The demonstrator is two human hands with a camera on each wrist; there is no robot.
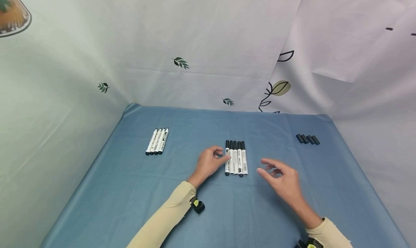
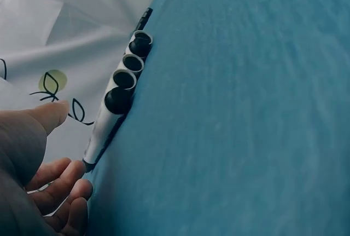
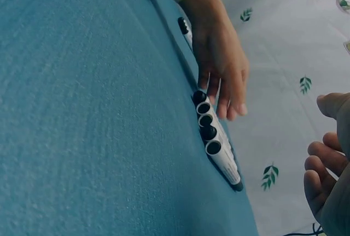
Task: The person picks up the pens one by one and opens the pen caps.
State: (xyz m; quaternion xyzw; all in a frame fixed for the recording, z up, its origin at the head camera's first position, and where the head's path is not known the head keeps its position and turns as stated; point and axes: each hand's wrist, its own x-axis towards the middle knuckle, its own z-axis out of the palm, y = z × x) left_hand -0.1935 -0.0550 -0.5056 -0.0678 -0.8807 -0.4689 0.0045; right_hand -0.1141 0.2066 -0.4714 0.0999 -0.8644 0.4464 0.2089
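Several white markers with black caps (image 1: 235, 161) lie side by side in the middle of the table. Their near ends differ in the wrist views: some are black plugs, others white rims with dark centres. My left hand (image 1: 209, 162) is at the left side of this row, its thumb over the leftmost marker (image 2: 101, 129) and its fingers loosely bent. Whether it touches that marker I cannot tell. To the right of the row hovers my right hand (image 1: 283, 180), thumb and fingers apart, holding nothing.
Several uncapped white markers (image 1: 157, 141) lie in a row at the back left. Several loose black caps (image 1: 304, 139) sit at the back right. Blue cloth (image 1: 107, 204) covers the table, with pale printed cloth walls (image 1: 208, 42) behind and beside it.
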